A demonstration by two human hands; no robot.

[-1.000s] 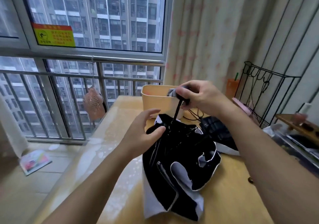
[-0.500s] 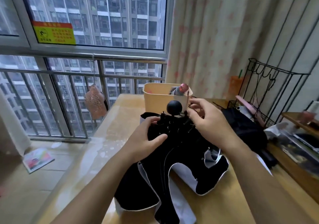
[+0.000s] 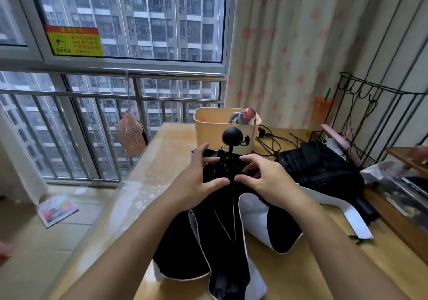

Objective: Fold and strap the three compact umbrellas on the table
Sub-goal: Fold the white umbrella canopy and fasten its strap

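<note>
Item under work: the black umbrella (image 3: 222, 218) lies on the table (image 3: 162, 158) directly in front of me, with its round knob (image 3: 232, 134) pointing away toward the beige bin (image 3: 208, 126).

Change noted: a second ago my right hand held the knob with the shaft drawn out long and my left hand was open beside the canopy. The shaft now shows only as a short stub under the knob. Both hands have dropped to the rib cluster below it.

Hand state: my left hand (image 3: 199, 177) and right hand (image 3: 266, 179) each grasp the bunched ribs and cloth, with fingers curled over the far side and thumbs meeting on the near side.

Assessment: the shaft appears collapsed. The white-edged panels are spread loose toward me, so pleating, rolling and strapping remain to do.

Surroundings: a second black umbrella (image 3: 324, 170) lies just to the right, its state unclear. What looks like a third umbrella (image 3: 243, 115) stands in the bin. Cables (image 3: 273, 140) run behind.
</note>
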